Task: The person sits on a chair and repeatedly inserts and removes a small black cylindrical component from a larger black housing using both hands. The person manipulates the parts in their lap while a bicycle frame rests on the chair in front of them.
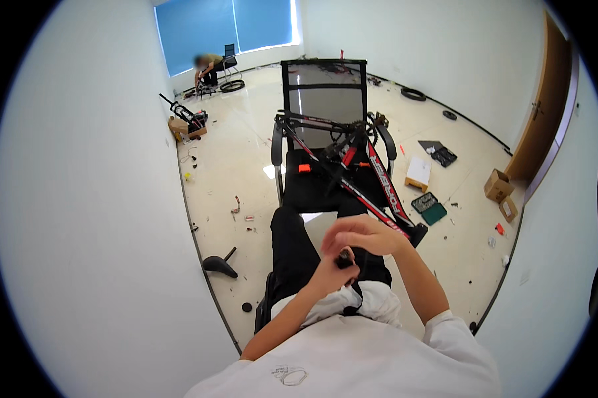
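Close to my lap, my left hand (334,273) is wrapped round a small dark cylindrical part (343,259); its exact kind is too small to tell. My right hand (368,235) arches just above it, fingers stretched to the left over the part's top, and holds nothing that I can see. Beyond my knees a black, red and white bicycle frame (383,182) leans across a black mesh-backed chair (325,93). A crank with a chainring (372,132) is on the frame. An orange-red item (304,168) lies on the chair's seat.
A saddle on its post (220,265) lies on the left floor. At right are an open green tool case (434,212), a white box (418,172), a black tool case (443,156) and a cardboard box (497,186). Far left, another person (211,64) bends near a tire (232,85).
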`<state>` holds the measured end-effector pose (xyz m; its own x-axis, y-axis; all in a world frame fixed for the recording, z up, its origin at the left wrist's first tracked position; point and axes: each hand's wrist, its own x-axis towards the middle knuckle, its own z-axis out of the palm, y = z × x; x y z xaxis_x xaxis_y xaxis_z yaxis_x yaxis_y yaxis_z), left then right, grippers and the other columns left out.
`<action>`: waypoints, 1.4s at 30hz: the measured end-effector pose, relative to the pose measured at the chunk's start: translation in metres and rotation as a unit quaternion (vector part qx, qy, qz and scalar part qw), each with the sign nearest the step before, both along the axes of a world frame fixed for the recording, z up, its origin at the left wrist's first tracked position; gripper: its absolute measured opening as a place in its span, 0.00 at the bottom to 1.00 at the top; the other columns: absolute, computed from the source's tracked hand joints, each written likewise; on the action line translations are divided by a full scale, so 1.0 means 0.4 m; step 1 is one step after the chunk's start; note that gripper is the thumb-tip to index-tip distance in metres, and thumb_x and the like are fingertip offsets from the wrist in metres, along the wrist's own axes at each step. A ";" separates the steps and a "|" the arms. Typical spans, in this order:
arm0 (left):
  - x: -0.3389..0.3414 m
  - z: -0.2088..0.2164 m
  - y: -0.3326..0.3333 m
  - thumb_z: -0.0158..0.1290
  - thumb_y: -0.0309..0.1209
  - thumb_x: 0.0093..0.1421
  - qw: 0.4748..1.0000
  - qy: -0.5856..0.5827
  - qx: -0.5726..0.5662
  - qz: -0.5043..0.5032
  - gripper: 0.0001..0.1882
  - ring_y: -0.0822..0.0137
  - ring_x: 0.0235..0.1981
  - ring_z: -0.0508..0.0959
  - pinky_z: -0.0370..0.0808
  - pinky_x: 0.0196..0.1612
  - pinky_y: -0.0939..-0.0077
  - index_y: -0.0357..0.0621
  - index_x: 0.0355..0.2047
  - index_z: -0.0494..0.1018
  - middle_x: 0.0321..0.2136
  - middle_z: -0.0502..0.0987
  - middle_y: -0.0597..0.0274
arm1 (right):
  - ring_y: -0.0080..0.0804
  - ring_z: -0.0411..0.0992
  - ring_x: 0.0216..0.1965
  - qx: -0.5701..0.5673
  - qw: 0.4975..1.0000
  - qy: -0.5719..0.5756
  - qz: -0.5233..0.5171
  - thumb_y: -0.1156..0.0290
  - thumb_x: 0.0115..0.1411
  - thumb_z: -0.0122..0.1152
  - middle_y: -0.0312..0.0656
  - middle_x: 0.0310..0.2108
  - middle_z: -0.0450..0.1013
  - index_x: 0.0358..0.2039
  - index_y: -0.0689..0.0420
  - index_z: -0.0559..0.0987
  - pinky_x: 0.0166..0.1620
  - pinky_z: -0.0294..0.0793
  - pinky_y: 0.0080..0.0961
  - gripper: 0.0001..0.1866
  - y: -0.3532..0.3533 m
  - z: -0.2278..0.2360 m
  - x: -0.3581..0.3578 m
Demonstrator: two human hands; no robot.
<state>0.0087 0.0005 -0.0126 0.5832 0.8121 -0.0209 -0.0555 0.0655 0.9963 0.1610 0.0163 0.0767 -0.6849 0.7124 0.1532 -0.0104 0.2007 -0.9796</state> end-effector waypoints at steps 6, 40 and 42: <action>-0.028 0.041 0.006 0.51 0.17 0.46 0.971 -0.227 -0.077 -0.014 0.08 0.70 0.13 0.70 0.64 0.15 0.78 0.40 0.24 0.64 0.18 0.71 0.59 | 0.28 0.75 0.40 -0.054 0.991 0.005 -0.120 0.63 0.64 0.52 0.42 0.38 0.76 0.43 0.63 0.76 0.43 0.75 0.26 0.16 0.038 -0.273 0.026; -0.029 -0.019 0.068 0.47 0.46 0.61 0.920 -0.266 -0.206 0.200 0.21 0.69 0.17 0.70 0.65 0.18 0.76 0.46 0.18 0.64 0.15 0.66 0.64 | 0.47 0.70 0.18 0.233 0.911 -0.206 -0.272 0.61 0.66 0.47 0.47 0.16 0.71 0.31 0.59 0.75 0.23 0.67 0.37 0.15 -0.101 -0.220 -0.065; -0.041 -0.013 0.069 0.47 0.44 0.61 0.939 -0.240 -0.194 0.152 0.20 0.69 0.15 0.68 0.64 0.17 0.75 0.45 0.18 0.64 0.14 0.65 0.64 | 0.45 0.69 0.16 0.287 0.888 -0.211 -0.291 0.60 0.65 0.50 0.45 0.15 0.71 0.30 0.58 0.74 0.20 0.66 0.36 0.15 -0.096 -0.244 -0.065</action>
<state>-0.0077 0.0281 -0.0179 0.3433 0.9283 -0.1427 -0.5672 0.3260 0.7563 0.1350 -0.0222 -0.0207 -0.3089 0.8523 0.4222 0.6030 0.5187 -0.6061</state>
